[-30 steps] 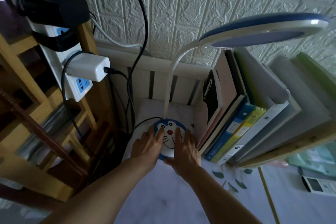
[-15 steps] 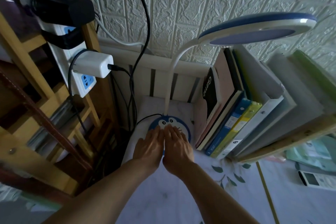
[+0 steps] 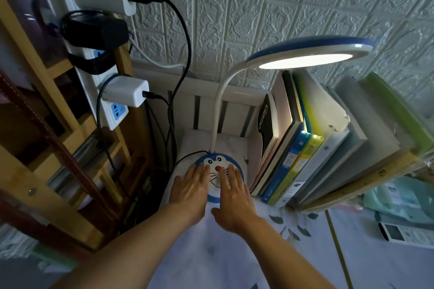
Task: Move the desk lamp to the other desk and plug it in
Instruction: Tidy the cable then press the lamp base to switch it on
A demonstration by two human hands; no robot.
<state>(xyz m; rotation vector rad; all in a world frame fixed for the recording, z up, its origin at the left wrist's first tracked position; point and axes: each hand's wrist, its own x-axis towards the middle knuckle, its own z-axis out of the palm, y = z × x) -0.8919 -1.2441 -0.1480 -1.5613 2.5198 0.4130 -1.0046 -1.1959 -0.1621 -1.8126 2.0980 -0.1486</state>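
The desk lamp stands on the desk with its round blue base (image 3: 218, 172) showing a cartoon cat face, a white gooseneck (image 3: 217, 110) and a disc head (image 3: 310, 54) that glows. My left hand (image 3: 191, 191) lies flat on the base's left side, fingers spread. My right hand (image 3: 231, 197) lies flat on the right side, fingertips near the red nose. Neither hand grips anything. A thin black cord (image 3: 187, 156) leaves the base to the left toward the power strip (image 3: 112, 105) fixed on the wooden frame.
Books and folders (image 3: 303, 148) lean close to the right of the lamp base. A wooden shelf frame (image 3: 58, 148) stands left, with chargers and cables (image 3: 180, 54) hanging from the strip. A remote control (image 3: 404, 233) lies at the right edge. A white slatted rail (image 3: 211, 110) backs the desk.
The lamp head has lit up. My hands, pressed together over the base half a second ago, have spread apart to its two sides.
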